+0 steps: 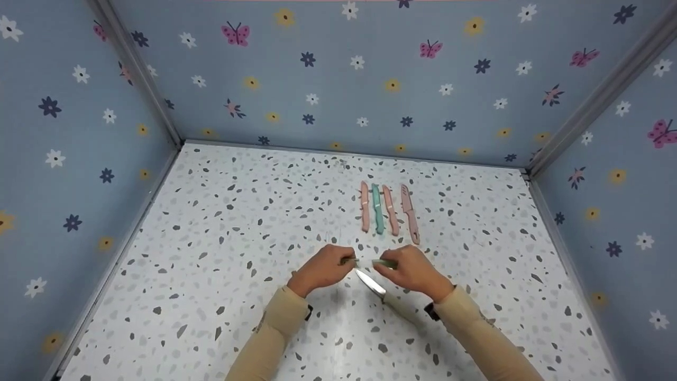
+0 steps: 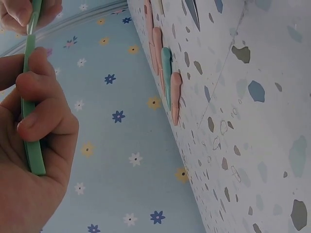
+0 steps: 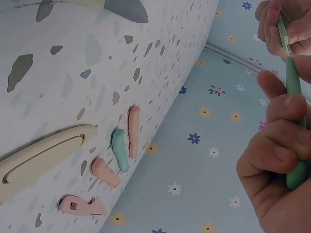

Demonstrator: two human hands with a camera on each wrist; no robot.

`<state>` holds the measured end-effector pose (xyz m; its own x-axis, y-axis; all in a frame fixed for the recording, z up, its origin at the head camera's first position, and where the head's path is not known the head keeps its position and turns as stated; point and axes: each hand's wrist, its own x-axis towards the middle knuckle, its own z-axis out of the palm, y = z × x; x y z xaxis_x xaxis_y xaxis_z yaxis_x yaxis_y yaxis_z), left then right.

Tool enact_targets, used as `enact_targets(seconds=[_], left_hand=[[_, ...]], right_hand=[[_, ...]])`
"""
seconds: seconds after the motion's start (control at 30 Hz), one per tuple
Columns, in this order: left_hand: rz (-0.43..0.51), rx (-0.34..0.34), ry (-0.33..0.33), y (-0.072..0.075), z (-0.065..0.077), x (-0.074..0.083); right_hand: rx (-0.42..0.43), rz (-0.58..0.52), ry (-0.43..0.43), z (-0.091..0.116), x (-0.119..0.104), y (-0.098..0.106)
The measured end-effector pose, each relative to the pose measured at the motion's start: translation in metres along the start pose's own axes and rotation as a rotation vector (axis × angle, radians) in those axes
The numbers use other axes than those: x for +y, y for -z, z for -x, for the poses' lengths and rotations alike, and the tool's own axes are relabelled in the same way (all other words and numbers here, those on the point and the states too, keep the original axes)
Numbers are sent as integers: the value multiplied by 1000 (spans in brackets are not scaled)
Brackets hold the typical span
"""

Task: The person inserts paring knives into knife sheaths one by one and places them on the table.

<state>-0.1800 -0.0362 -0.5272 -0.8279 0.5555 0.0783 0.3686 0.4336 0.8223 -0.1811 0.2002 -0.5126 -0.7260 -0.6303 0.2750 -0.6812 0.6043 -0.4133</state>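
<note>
My left hand [image 1: 326,267] grips a slim green bar with a squared end, likely a knife cover [image 2: 30,111]. The right hand [image 1: 415,269] has its fingers curled round a green handle [image 3: 294,82] with a rounded end. Held end to end above the table, the two green pieces have a small pale strip between them in the head view. Just below the hands lies a knife with a bare shiny blade [image 1: 370,282] and a cream handle [image 1: 403,311]. A slotted cream piece [image 3: 48,148] rests on the table in the right wrist view.
Beyond the hands lie a pink knife [image 1: 365,207], a teal knife [image 1: 377,209], a second pink knife [image 1: 391,210] and a wider pink one with slots [image 1: 410,214]. Flower-patterned panels [image 1: 338,69] enclose the speckled table [image 1: 238,211] at the back and sides.
</note>
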Motion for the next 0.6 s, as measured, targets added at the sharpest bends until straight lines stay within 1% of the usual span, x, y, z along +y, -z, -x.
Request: enact_targets(seconds=[0.1, 0.3, 0.43, 0.6], left_hand=[[-2, 3, -1, 0, -1, 1], [4, -4, 17, -2, -1, 3], [-19, 0, 24, -3, -2, 3], [-26, 2, 24, -4, -2, 2]], right_hand=[[2, 2, 1, -1, 0, 0], [-5, 5, 9, -2, -1, -2], [-6, 8, 5, -3, -2, -2], [-15, 11, 0, -5, -3, -3]])
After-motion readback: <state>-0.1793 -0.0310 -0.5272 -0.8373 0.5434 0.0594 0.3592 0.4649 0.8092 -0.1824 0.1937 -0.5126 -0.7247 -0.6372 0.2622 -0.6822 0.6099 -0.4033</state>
